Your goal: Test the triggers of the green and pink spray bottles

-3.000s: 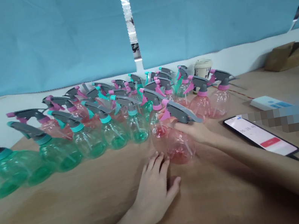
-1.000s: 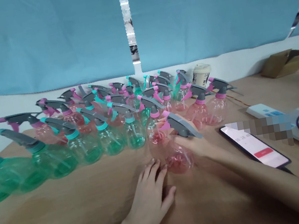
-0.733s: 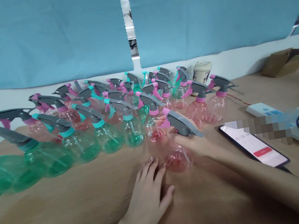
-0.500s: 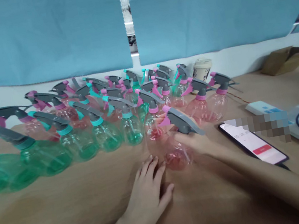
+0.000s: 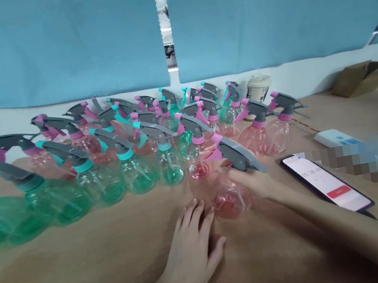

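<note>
My left hand (image 5: 194, 242) lies on the wooden table, fingers spread, holding nothing, its fingertips close to the front pink spray bottle (image 5: 229, 200). Around the neck of that bottle, just under its grey and pink spray head, my right hand (image 5: 246, 178) is closed; the spray head hides part of the fingers. Another pink bottle (image 5: 199, 169) stands directly behind it. To the left is a row of green bottles with turquoise collars, the nearest to my hands being a clear green one (image 5: 169, 166).
More pink and green spray bottles crowd the back of the table (image 5: 122, 263). At the right lie a phone (image 5: 326, 181) and a white power strip (image 5: 337, 138) with a cable. A paper cup (image 5: 258, 87) and a cardboard box (image 5: 360, 79) stand behind.
The whole view has shifted slightly, with the objects a little further right. Both hands keep nearly the same places, and the right one still grips the bottle.
</note>
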`<state>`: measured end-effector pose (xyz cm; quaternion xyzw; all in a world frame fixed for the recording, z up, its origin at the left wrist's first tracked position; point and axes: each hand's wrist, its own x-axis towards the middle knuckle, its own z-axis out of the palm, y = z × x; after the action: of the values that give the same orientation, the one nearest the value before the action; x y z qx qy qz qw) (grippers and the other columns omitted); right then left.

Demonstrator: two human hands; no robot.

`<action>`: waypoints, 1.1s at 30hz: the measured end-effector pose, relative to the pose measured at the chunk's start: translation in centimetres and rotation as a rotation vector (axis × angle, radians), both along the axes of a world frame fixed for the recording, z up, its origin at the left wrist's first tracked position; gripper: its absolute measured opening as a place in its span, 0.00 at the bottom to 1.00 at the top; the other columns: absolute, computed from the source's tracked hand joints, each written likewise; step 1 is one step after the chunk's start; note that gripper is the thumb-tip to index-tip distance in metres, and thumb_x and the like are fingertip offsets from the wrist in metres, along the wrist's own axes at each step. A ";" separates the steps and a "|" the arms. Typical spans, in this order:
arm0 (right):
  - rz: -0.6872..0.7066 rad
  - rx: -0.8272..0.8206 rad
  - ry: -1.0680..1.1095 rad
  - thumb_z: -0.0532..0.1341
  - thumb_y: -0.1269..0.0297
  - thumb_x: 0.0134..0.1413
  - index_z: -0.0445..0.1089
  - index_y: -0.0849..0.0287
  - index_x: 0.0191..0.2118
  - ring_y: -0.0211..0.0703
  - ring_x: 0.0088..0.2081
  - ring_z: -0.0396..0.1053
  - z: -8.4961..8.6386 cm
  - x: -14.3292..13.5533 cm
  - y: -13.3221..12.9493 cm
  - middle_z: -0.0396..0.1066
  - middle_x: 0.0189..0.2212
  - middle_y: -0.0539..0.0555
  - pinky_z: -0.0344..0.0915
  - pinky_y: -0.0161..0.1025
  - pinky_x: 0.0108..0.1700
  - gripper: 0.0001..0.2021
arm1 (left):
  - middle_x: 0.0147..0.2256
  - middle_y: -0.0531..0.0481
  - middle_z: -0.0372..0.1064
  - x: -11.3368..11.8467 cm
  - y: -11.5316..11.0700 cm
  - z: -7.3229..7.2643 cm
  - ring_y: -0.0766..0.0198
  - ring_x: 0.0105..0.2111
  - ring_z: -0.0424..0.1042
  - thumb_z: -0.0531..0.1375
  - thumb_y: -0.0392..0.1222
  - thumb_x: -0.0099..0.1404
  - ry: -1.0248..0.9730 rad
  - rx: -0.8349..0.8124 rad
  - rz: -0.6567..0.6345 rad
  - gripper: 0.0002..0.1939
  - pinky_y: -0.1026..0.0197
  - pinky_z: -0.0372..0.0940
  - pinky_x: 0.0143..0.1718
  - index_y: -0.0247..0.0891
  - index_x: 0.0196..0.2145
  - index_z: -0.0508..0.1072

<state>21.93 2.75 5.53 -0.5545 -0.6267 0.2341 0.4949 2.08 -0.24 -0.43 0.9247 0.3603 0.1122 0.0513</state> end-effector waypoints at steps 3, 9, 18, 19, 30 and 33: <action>0.067 0.065 -0.025 0.56 0.69 0.41 0.64 0.52 0.32 0.38 0.23 0.62 0.8 -0.1 -0.1 0.64 0.23 0.47 0.61 0.37 0.28 0.08 | 0.56 0.40 0.55 -0.1 -0.1 0.1 0.50 0.56 0.53 0.54 0.46 0.62 0.003 -0.001 -0.001 0.24 0.45 0.53 0.53 0.35 0.54 0.61; 0.026 0.072 -0.051 0.57 0.70 0.40 0.64 0.53 0.26 0.38 0.22 0.61 1.4 -0.3 -0.5 0.64 0.21 0.48 0.60 0.37 0.26 0.04 | 0.56 0.40 0.54 -0.1 0.0 0.1 0.50 0.57 0.51 0.54 0.46 0.63 0.010 -0.001 0.004 0.24 0.45 0.53 0.53 0.35 0.54 0.60; -0.075 -0.014 -0.066 0.58 0.69 0.38 0.66 0.52 0.26 0.40 0.23 0.63 1.0 -0.2 -0.6 0.65 0.20 0.48 0.61 0.38 0.26 0.05 | 0.57 0.40 0.53 0.0 0.0 0.1 0.50 0.57 0.50 0.53 0.46 0.63 0.020 -0.006 -0.004 0.24 0.46 0.52 0.54 0.34 0.54 0.60; -0.074 0.003 -0.053 0.58 0.68 0.38 0.66 0.52 0.26 0.40 0.23 0.63 0.8 -0.1 -0.5 0.65 0.20 0.48 0.62 0.38 0.27 0.05 | 0.57 0.40 0.53 0.0 0.0 0.1 0.50 0.57 0.50 0.54 0.46 0.63 0.019 -0.004 -0.004 0.24 0.45 0.52 0.53 0.35 0.54 0.60; 0.035 0.037 -0.045 0.54 0.72 0.38 0.63 0.54 0.25 0.37 0.23 0.60 1.0 -0.3 -0.3 0.63 0.22 0.48 0.61 0.35 0.25 0.06 | 0.57 0.40 0.54 -0.1 0.0 0.0 0.50 0.57 0.51 0.53 0.47 0.63 0.013 0.000 0.000 0.24 0.46 0.53 0.53 0.35 0.54 0.60; 0.047 0.026 -0.059 0.54 0.72 0.37 0.61 0.54 0.23 0.36 0.23 0.58 1.0 -0.2 -0.2 0.59 0.20 0.47 0.60 0.34 0.26 0.05 | 0.56 0.41 0.54 -0.1 0.0 -0.1 0.50 0.57 0.51 0.53 0.47 0.63 -0.007 0.003 -0.002 0.24 0.45 0.53 0.53 0.36 0.55 0.60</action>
<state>21.74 2.54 6.58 -0.5397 -0.6569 0.2211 0.4779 1.96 -0.23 -0.55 0.9246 0.3590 0.1162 0.0512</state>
